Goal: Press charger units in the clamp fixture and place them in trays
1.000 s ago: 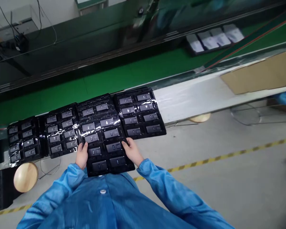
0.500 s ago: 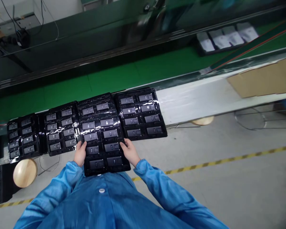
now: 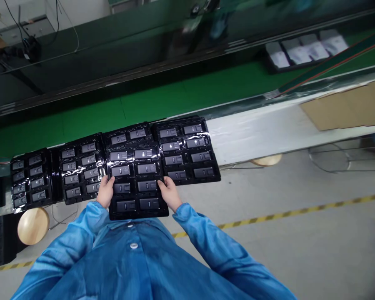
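Observation:
I hold a black plastic tray (image 3: 134, 179) of small dark rectangular parts in front of my chest, its far end over another tray on the bench. My left hand (image 3: 104, 192) grips its left edge, fingers curled over the rim. My right hand (image 3: 170, 193) grips its right edge the same way. Both arms are in blue sleeves. Three like trays lie side by side along the bench edge: one at far left (image 3: 29, 181), one to the left of mine (image 3: 81, 166), one to its right (image 3: 187, 148).
A green conveyor belt (image 3: 175, 96) runs behind the trays, with a tray of white items (image 3: 303, 52) at its far right. Brown cardboard (image 3: 346, 104) lies on the white bench top at right. Round wooden stools (image 3: 33, 225) stand below. A yellow striped line crosses the floor.
The tray in my hands has slid forward, farther over the tray beneath it on the bench. My hands have moved with it.

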{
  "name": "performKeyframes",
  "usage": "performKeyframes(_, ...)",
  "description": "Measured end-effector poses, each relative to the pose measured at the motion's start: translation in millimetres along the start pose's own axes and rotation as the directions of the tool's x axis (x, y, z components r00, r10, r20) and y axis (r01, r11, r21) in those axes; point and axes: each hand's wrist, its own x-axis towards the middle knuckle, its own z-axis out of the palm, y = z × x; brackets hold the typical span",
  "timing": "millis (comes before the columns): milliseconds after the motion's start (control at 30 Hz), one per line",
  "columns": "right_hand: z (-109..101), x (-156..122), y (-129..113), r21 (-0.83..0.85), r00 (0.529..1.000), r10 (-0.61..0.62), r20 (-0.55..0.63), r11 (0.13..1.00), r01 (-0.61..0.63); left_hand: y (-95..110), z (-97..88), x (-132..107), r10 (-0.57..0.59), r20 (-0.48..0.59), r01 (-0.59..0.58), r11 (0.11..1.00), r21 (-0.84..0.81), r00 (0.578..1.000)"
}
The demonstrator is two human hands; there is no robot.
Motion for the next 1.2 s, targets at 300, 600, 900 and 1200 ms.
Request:
performKeyframes(300, 10.7, 5.3, -5.8, -0.011, 1.000, -0.023, -0.021, 1.000, 0.022, -1.3, -4.5, 20.0, -0.017, -0.033, 0.018, 0.999, 0.036, 0.999)
performKeyframes(600, 7.5, -2.7, -17.9, -0.026, 0.997, -0.080, -0.022, 0.996, 0.080, 15.7, -6.9, 7.9, 0.038, 0.018, -0.037, 0.999, -0.005, 0.999)
performKeyframes(900, 17.4, -13.2, -29.3, -0.043, 0.995, -0.098, 0.024, 0.994, 0.099, 23.9, -29.0, -4.9, 0.059, -0.056, -0.063, 0.995, -0.071, 0.997)
performKeyframes(1200, 131.4, -45.8, -62.5, -0.057, 0.975, -0.171, 0.140, 0.982, 0.180, 48.8, -160.6, -4.6, 0.091, -0.124, -0.108, 0.985, -0.136, 0.988)
